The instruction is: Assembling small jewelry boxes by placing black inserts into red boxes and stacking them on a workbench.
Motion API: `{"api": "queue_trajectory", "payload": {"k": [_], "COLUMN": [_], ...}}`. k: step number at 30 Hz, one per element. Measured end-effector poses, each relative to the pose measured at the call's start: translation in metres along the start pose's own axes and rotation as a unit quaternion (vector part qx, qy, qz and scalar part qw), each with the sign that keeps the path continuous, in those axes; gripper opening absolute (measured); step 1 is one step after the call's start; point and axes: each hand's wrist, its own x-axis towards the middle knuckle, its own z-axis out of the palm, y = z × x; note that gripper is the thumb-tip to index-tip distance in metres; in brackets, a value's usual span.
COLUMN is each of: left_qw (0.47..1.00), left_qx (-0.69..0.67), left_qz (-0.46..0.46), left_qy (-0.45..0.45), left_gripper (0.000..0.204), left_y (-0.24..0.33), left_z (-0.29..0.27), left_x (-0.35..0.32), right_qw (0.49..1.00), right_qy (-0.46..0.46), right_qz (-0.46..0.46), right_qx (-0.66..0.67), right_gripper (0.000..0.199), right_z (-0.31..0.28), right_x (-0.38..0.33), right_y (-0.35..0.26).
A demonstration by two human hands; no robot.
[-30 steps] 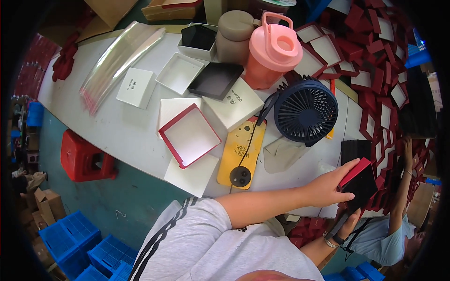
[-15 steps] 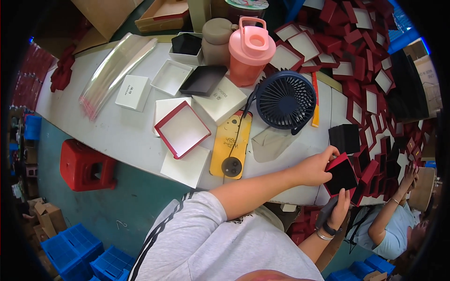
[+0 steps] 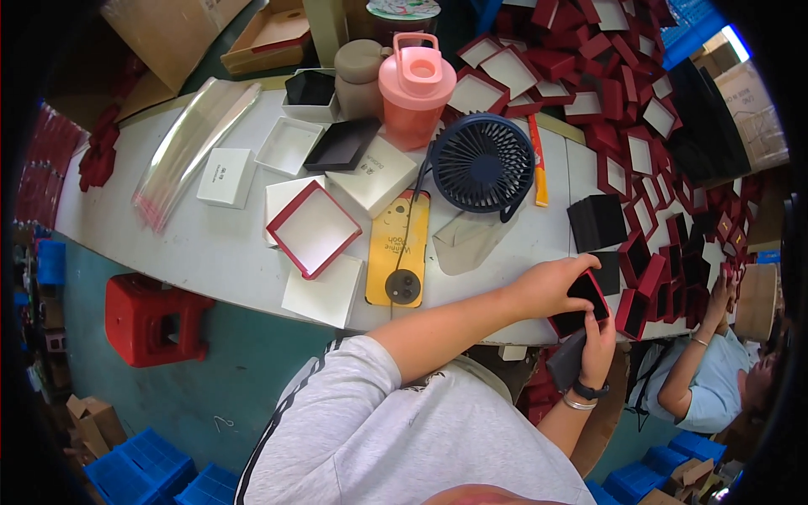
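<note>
My left hand (image 3: 545,284) reaches across to the right end of the white table (image 3: 210,252) and grips a small red box (image 3: 582,305) with a black inside, at the table's front edge. My right hand (image 3: 599,335), a watch and bracelet on its wrist, comes up from below and touches the same box with its fingers. A dark grey piece (image 3: 566,360) sits under that hand; whether the hand holds it is unclear. More small red boxes (image 3: 633,313) stand just right of the hands.
A black box (image 3: 596,220), navy desk fan (image 3: 482,162), yellow phone (image 3: 400,244), red-rimmed open box (image 3: 311,227), white lids and a pink bottle (image 3: 412,84) lie on the table. Red boxes (image 3: 623,101) are heaped at the back right. A co-worker (image 3: 715,370) sits at the lower right; a red stool (image 3: 156,320) stands on the left.
My right hand has risen from below the table edge onto the red box that my left hand holds. The box has turned slightly, and the view has shifted.
</note>
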Motion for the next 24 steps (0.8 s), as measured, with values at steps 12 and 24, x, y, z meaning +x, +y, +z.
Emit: {"api": "queue_trajectory", "payload": {"k": [12, 24], "left_qw": [0.994, 0.973], "left_qx": [-0.001, -0.105], "left_qz": [-0.087, -0.206], "left_qy": [0.062, -0.022], "left_gripper": [0.026, 0.028], "left_y": [-0.003, -0.011], "left_z": [0.009, -0.004], "left_x": [0.006, 0.014], "right_qw": [1.0, 0.999], "right_qy": [0.019, 0.011], "right_qz": [-0.021, 0.037], "right_qx": [-0.002, 0.026], "right_gripper": [0.036, 0.033], "right_z": [0.024, 0.015], "right_x": [-0.001, -0.003], "right_y": [0.011, 0.016]}}
